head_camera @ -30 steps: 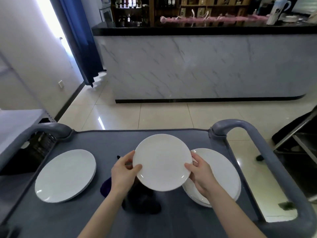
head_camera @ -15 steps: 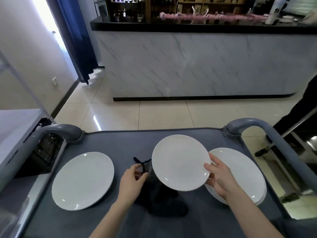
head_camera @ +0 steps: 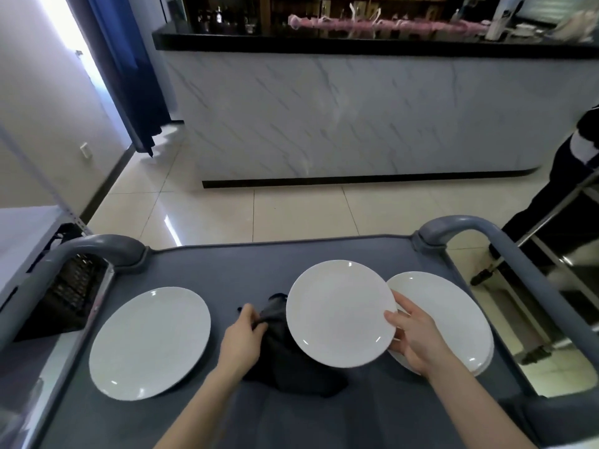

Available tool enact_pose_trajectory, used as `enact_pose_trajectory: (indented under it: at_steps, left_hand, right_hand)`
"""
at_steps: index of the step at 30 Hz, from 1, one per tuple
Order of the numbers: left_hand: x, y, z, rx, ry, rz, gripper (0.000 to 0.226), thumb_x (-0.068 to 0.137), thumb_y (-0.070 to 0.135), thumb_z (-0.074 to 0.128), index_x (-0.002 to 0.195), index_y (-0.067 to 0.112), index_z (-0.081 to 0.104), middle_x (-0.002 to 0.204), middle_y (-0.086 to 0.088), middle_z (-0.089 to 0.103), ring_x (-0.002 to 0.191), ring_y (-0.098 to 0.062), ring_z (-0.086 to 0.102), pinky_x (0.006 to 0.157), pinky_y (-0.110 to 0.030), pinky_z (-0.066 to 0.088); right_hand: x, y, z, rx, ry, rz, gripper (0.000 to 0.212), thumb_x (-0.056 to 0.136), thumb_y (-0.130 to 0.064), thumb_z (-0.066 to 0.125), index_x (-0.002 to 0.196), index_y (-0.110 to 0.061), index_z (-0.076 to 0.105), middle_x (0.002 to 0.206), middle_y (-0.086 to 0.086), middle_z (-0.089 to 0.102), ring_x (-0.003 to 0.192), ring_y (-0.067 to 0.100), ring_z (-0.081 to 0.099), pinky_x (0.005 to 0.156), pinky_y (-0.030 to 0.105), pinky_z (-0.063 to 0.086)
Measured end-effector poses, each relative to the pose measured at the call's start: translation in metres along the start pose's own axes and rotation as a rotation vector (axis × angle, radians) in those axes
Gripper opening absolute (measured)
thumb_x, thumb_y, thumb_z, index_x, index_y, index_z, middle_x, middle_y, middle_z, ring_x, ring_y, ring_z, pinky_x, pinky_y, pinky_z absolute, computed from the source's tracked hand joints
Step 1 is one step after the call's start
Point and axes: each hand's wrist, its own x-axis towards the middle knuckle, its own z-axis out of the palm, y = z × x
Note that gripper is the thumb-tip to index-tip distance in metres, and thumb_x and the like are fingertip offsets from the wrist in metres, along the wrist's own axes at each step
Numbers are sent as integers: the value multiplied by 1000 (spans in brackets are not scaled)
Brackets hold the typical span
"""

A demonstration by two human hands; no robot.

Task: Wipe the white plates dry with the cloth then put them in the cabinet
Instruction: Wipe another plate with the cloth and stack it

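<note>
Now right grip [head_camera: 418, 340] holds plate [head_camera: 337, 311] — left grip [head_camera: 241, 338], cloth [head_camera: 291, 372]

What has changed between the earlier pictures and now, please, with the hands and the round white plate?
The left hand let go of the round white plate and moved down-left to the dark crumpled cloth, which it now grips. The right hand now holds that plate alone by its right rim. Unchanged: the white plate on the left and the stack of white plates on the right of the grey cart.
</note>
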Motion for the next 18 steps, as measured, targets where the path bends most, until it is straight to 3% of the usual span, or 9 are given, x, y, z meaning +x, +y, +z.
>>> enact_pose_trajectory:
  at_steps: [4, 7, 10, 12, 13, 15, 16, 18]
  left_hand:
    - [-6, 25, -39, -258, 173, 25, 17, 97, 21, 56, 90, 25, 42, 86, 1, 62, 80, -25, 58, 62, -34, 48]
    - [-19, 56, -60, -281, 218, 194, 21, 89, 20, 64, 90, 32, 47, 78, 10, 65, 74, -13, 61, 56, -22, 47]
    - [-31, 89, -58, -182, 75, 412, 28, 84, 23, 69, 94, 39, 49, 85, 20, 65, 77, -2, 62, 69, -18, 49]
    - [-33, 106, -45, 31, -20, 531, 35, 83, 40, 66, 112, 47, 48, 98, 22, 64, 100, -1, 56, 92, -22, 45]
    - [-31, 110, -37, 182, -50, 607, 42, 86, 45, 60, 125, 48, 45, 106, 21, 64, 115, -3, 47, 107, -24, 33]
    - [-28, 113, -20, 327, -133, 707, 50, 95, 35, 49, 143, 40, 37, 121, 20, 65, 132, 0, 32, 118, -26, 11]
    - [-28, 111, -15, 316, -143, 704, 51, 96, 24, 47, 145, 36, 38, 127, 19, 63, 133, -1, 33, 118, -26, 12]
    - [-29, 99, -5, 311, -1, 679, 52, 92, 10, 51, 141, 29, 48, 133, 13, 60, 133, -11, 43, 115, -25, 23]
  right_hand:
    - [1, -4, 4, -33, -71, -28, 41, 95, 4, 49, 118, -26, 65, 95, 4, 77, 78, 21, 73, 65, 35, 54]
    - [3, -5, 12, -54, -100, -58, 42, 95, 4, 50, 115, -28, 67, 97, 5, 77, 83, 22, 72, 64, 36, 55]
    - [3, -6, 23, -39, -127, -95, 43, 94, 6, 49, 113, -29, 69, 101, 4, 75, 88, 24, 70, 61, 37, 56]
    - [1, -8, 29, -42, -147, -124, 44, 95, 5, 48, 112, -29, 70, 100, 0, 76, 85, 18, 72, 60, 36, 57]
    - [1, -9, 31, -39, -157, -133, 45, 96, 6, 47, 113, -29, 69, 101, 0, 76, 86, 18, 72, 62, 37, 58]
    - [0, -11, 34, -32, -170, -138, 47, 96, 7, 46, 115, -29, 69, 102, 2, 76, 88, 19, 72, 65, 39, 60]
    - [-1, -12, 33, -24, -168, -137, 47, 96, 7, 45, 114, -30, 69, 100, 2, 76, 85, 18, 72, 63, 37, 59]
    - [-2, -12, 32, 3, -154, -131, 48, 95, 9, 46, 113, -29, 69, 94, 2, 77, 76, 14, 72, 57, 31, 56]
